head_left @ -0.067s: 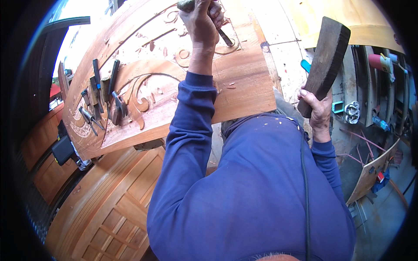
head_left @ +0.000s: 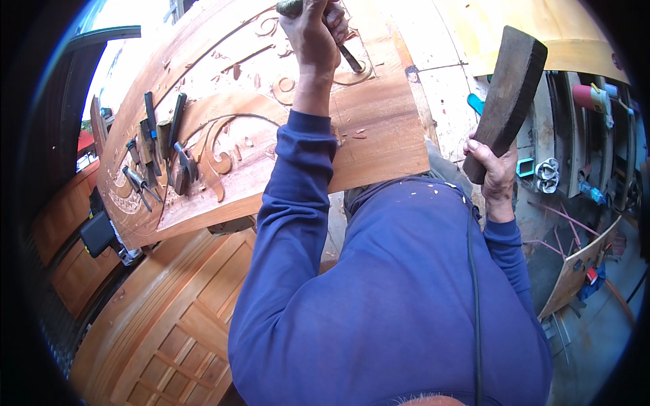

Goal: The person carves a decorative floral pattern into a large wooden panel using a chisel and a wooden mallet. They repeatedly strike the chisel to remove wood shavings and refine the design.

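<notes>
My left hand (head_left: 313, 37) grips a chisel (head_left: 349, 57) with a greenish handle, its blade tip down on a carved scroll near the top of a wooden panel (head_left: 376, 135). My right hand (head_left: 494, 172) is wrapped round a dark, worn wooden mallet (head_left: 508, 91), raised beside the panel's right edge. Wood chips lie scattered over the carving. Several chisels and gouges (head_left: 166, 135) lie bunched on the panel's left part, left of my forearm.
A pale yellow board (head_left: 535, 40) is at top right, above slats with a pink container (head_left: 586, 96), a pair of shoes (head_left: 547, 174) and a bottle (head_left: 592, 193). Panelled doors (head_left: 169, 325) lie at lower left. A plywood piece (head_left: 569, 277) stands at lower right.
The mallet in my right hand has shifted very slightly to the right. My left hand and the chisel look the same.
</notes>
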`<state>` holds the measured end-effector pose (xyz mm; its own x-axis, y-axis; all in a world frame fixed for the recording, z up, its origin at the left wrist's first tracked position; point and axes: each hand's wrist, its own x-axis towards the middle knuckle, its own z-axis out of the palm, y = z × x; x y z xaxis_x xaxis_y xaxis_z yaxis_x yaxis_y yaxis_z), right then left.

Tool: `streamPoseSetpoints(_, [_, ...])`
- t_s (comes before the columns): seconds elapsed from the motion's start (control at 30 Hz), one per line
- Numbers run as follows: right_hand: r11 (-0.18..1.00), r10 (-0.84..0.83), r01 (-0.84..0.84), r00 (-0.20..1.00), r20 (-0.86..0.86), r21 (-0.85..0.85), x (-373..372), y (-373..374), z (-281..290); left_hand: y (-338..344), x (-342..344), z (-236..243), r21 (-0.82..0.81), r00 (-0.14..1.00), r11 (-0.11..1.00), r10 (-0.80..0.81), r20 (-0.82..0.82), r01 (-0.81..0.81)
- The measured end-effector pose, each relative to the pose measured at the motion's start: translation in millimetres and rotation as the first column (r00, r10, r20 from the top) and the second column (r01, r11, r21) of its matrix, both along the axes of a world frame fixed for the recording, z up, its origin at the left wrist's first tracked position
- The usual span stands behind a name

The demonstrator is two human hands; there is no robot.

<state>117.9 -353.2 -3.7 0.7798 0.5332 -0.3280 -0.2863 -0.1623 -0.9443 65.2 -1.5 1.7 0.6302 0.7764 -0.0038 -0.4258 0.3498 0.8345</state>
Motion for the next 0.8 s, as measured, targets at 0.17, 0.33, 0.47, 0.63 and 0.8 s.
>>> streamPoseSetpoints(0.17, [0.999, -0.036, 0.035, 0.998, 0.045, 0.021, 3, 2, 5, 3, 6, 6, -0.039, 0.999, 0.999, -0.034, -0.019, 0.034])
streamPoseSetpoints(0.33, [0.998, -0.032, 0.027, 0.995, 0.098, 0.055, 8, 8, 19, 5, 12, 8, 0.021, 0.995, 0.998, -0.065, -0.073, 0.067])
streamPoseSetpoints(0.47, [0.996, -0.043, 0.029, 0.984, 0.171, 0.083, 14, 14, 33, 6, 10, -3, 0.045, 0.993, 0.993, -0.109, -0.051, 0.112])
streamPoseSetpoints(0.63, [0.998, 0.061, -0.041, 0.801, 0.595, -0.048, 50, 32, 77, -11, 9, -18, 0.158, 0.999, 0.987, 0.034, 0.027, -0.038])
streamPoseSetpoints(0.8, [0.903, -0.329, 0.034, 0.697, 0.637, 0.429, 66, 96, 168, -28, 9, -10, 0.293, 0.998, 0.956, -0.010, 0.062, -0.009])
